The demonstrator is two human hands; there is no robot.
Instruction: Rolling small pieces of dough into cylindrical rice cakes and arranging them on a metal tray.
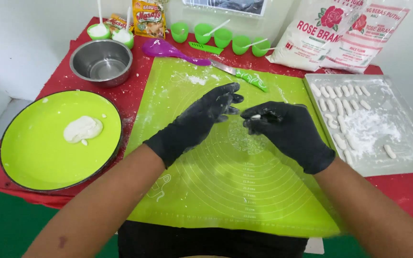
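- Head view: black-gloved right hand (290, 131) pinching small white dough piece (255, 116) at frame centre; black-gloved left hand (201, 117) open, empty.
- Risk: sticky dough clinging to glove, or dropping onto green silicone mat (225, 191).

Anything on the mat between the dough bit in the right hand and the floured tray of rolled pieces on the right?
Nothing visible. The right hand pinches the small dough piece above the green mat, and the strip of mat between it and the tray shows only mat. The left hand sits on the far side.
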